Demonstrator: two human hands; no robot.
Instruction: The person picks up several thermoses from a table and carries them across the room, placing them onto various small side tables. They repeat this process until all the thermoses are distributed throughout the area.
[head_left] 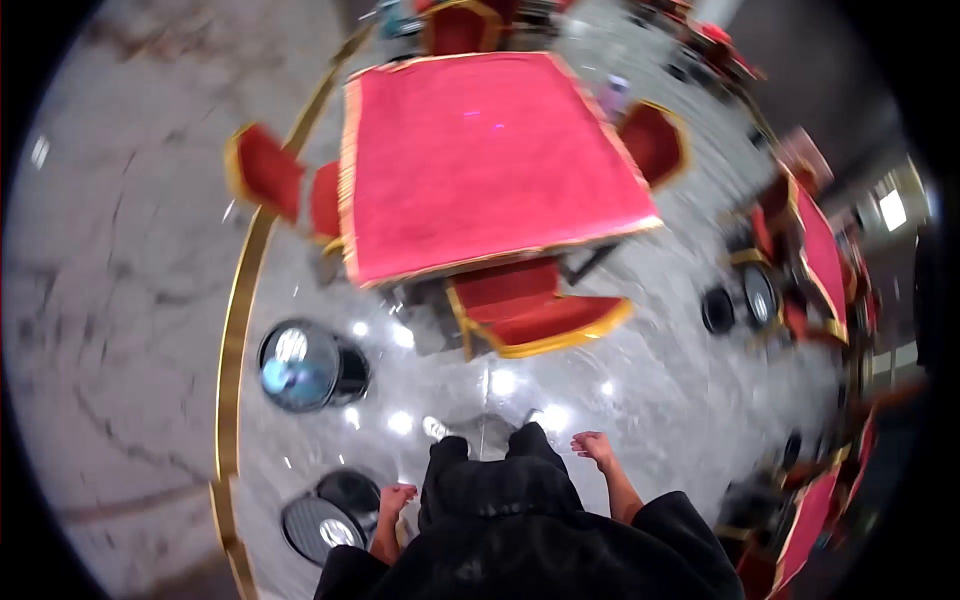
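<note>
**Red-clothed tbl (pixel 490 190) standing at 12 o'clock**

L hand (pixel 400 497) hanging nr blk container (pixel 350 488) at 9, can't tell grip; R hand (pixel 592 447) hanging, fingers loosely spread. Red chair (pixel 540 318) facing at 12. Container's pale patch (pixel 338 532) blurring, unreadable.

A glossy grey marbled floor (pixel 690 400), crossed by a gold strip (pixel 238 320), bears a table (pixel 592 262) under a gold-edged red tablecloth (pixel 490 170), red-and-gold chairs (pixel 550 320) and black round bins (pixel 350 490).
</note>
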